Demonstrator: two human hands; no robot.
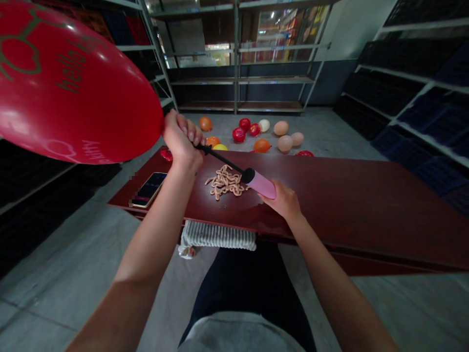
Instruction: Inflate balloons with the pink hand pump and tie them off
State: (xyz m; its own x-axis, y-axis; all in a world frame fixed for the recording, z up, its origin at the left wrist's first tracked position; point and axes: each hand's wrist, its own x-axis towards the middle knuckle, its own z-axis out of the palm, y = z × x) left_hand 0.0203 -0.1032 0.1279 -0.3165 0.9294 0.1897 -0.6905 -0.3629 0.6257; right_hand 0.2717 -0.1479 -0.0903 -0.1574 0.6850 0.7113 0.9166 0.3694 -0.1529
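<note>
A large inflated red balloon [110, 98] with printed lettering fills the upper left. Its neck is in my left hand [183, 137], whose fingers are wrapped round it where it meets the black nozzle end of a pink hand pump [262, 183]. My right hand [284, 199] grips the pump's pink barrel, and the black rod [227, 161] stretches between both hands. On the table under the rod lies a pile of uninflated beige balloons [225, 183], thin and twisted. The balloon's mouth is hidden by my left fingers.
A phone [149, 189] and a small red item [166, 155] lie on the dark red table [348, 195], left side. Beyond it, several balloons [262, 145] rest on the floor. Metal shelves [236, 58] stand behind; stacked dark crates [421, 117] line the right. A grey cloth [220, 234] hangs at the table's near edge.
</note>
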